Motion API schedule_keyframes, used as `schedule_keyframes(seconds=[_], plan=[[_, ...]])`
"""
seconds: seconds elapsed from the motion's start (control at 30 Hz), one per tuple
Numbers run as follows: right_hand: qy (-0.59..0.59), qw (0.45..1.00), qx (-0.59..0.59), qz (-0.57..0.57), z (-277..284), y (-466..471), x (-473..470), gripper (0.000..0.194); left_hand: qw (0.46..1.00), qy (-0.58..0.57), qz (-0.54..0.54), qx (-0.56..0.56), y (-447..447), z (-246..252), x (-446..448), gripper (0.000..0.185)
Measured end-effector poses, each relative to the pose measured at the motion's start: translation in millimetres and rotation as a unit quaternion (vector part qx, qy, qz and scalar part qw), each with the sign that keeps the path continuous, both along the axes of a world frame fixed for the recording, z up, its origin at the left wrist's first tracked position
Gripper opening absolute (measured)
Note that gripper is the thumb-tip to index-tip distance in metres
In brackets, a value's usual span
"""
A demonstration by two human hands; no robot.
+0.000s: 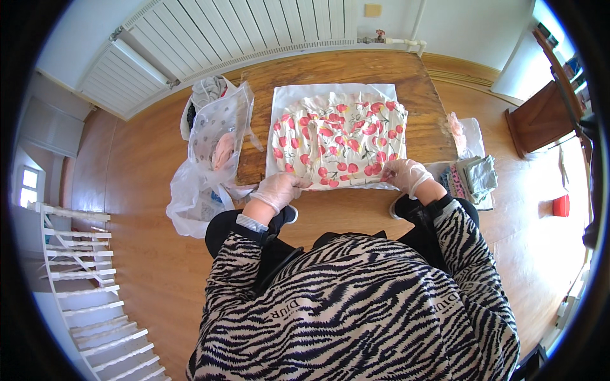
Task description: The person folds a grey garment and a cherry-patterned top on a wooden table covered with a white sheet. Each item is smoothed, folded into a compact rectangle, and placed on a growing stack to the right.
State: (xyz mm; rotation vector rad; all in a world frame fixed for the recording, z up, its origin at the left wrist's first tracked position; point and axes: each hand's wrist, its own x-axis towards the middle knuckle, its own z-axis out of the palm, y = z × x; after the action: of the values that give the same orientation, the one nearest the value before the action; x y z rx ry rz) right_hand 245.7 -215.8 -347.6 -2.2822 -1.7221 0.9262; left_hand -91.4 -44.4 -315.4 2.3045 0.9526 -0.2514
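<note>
A cream fabric piece printed with red cherries (340, 138) lies spread out with a gathered, ruffled far edge. It rests on a white sheet (286, 100), whose material I cannot tell, on a wooden table (333, 69). My left hand (280, 189), in a clear plastic glove, pinches the near edge of the fabric at its left corner. At the right corner, my gloved right hand (408, 177) grips the same near edge. Some wrinkles run through the cloth between both hands.
Clear plastic bags (198, 162) holding cloth items crowd the table's left side. To the right sit a stack of folded cloths (476, 178) and a pink cloth (456, 133). A white radiator (267, 24) lines the wall behind. A red cup-like object (561, 205) is at far right.
</note>
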Motion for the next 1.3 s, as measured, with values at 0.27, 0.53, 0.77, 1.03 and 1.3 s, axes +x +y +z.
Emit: schedule_keyframes(seconds=[0.27, 0.53, 0.77, 1.03, 1.3], plan=[[-0.01, 1.0, -0.012, 0.017, 4.5, 1.5, -3.9, 0.022, 1.0, 0.008, 0.017, 0.017, -4.4, -4.3, -6.9, 0.03], [0.02, 0.999, 0.035, -0.029, -3.3, 6.7, 2.4, 0.016, 0.994, -0.051, 0.075, 0.061, -3.1, -2.1, -2.5, 0.022], [0.075, 0.959, 0.254, -0.102, 40.8, 61.2, 42.3, 0.018, 0.971, -0.151, 0.135, 0.13, 93.5, 1.9, 25.5, 0.008], [0.244, 0.852, 0.412, -0.211, 153.3, 154.2, 83.5, 0.005, 0.883, -0.405, 0.232, 0.044, 186.7, 126.0, 102.8, 0.007], [0.074, 0.873, 0.466, -0.122, 195.5, 97.7, 64.5, 0.007, 0.897, -0.379, 0.147, 0.174, 131.8, 182.3, 70.5, 0.012]])
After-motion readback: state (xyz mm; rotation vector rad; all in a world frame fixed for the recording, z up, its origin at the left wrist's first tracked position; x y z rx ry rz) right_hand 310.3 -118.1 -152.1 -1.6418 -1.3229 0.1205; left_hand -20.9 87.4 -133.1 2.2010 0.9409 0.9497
